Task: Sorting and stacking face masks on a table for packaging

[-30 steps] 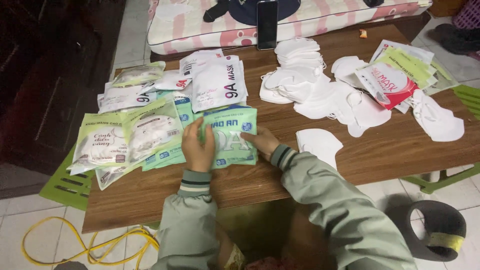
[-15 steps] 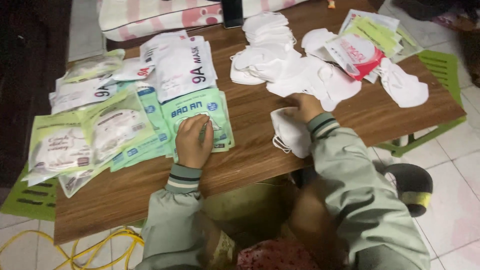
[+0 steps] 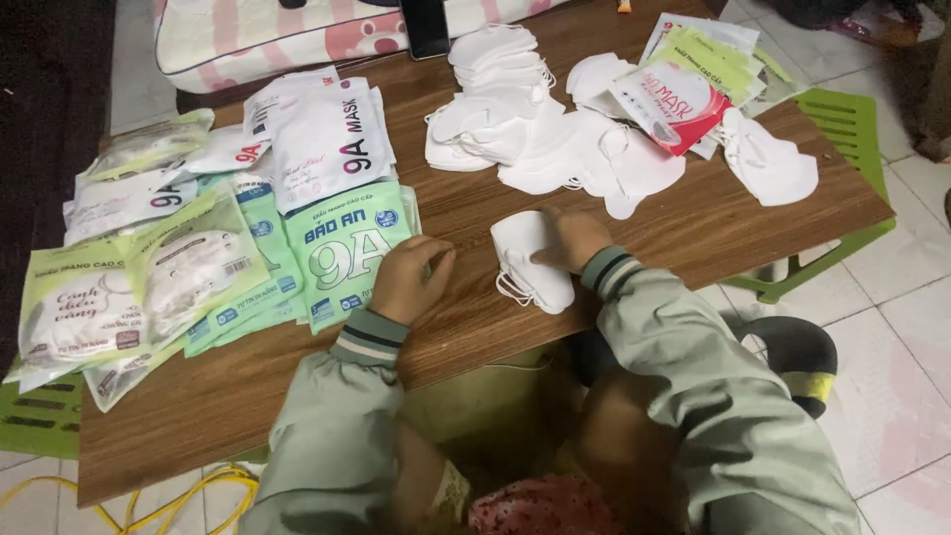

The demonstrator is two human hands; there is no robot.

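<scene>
The left hand [image 3: 411, 280] is resting, fingers loosely curled and holding nothing, on the lower right corner of a green mask packet [image 3: 347, 248] lying near the front edge of the wooden table [image 3: 466, 213]. The right hand [image 3: 573, 241] is pressing palm-down on a folded white mask [image 3: 527, 260] just beside that packet, fingers bent over its right side; whether it is actually gripping it, I cannot tell.

More flat packets are fanning out toward the table's left edge: pale yellow-green packets [image 3: 129, 287] with clear windows showing white masks inside, and white packets [image 3: 327, 139] with dark lettering lying behind the green one. Toward the back edge a heap of loose white masks [image 3: 535, 129] is spreading across the middle. At the back right corner a red-and-white packet [image 3: 671, 104] is lying on top of light green packets [image 3: 713, 59], with a single white mask [image 3: 768, 163] just beside them.
</scene>
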